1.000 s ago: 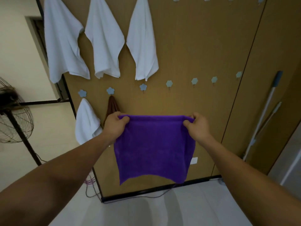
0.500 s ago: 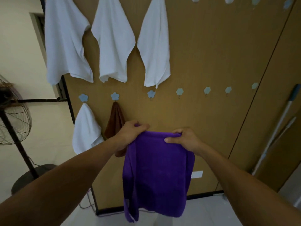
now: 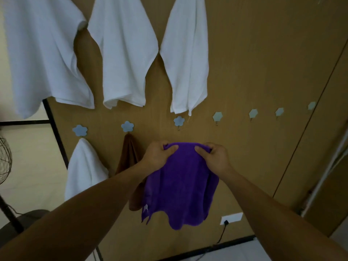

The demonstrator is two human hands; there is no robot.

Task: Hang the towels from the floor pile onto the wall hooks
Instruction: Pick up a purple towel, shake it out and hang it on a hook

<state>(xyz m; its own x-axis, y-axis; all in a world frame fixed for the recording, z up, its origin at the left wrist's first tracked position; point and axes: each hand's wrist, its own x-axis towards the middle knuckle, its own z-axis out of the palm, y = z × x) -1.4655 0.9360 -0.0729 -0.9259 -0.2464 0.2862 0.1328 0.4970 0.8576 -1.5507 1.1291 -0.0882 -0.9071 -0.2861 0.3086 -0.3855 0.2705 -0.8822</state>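
Note:
A purple towel (image 3: 180, 187) hangs from both my hands in front of the brown wall panel (image 3: 254, 59). My left hand (image 3: 159, 156) grips its top edge on the left, my right hand (image 3: 214, 157) grips the top edge on the right, the hands close together. Just above them is a bare blue flower-shaped hook (image 3: 178, 121). More bare hooks (image 3: 217, 116) run to the right. To the left, a brown towel (image 3: 130, 153) and a white towel (image 3: 84, 168) hang from hooks of the same row. The floor pile is out of view.
Three white towels (image 3: 122, 53) hang from an upper row. A standing fan (image 3: 4, 157) is at the far left. A mop handle (image 3: 327, 174) leans at the right. A wall socket (image 3: 231, 218) with a plugged cable sits low on the panel.
My hands have come closer together along the towel's top edge, bunching it, and have risen toward the bare flower hook. The view has moved nearer the wall.

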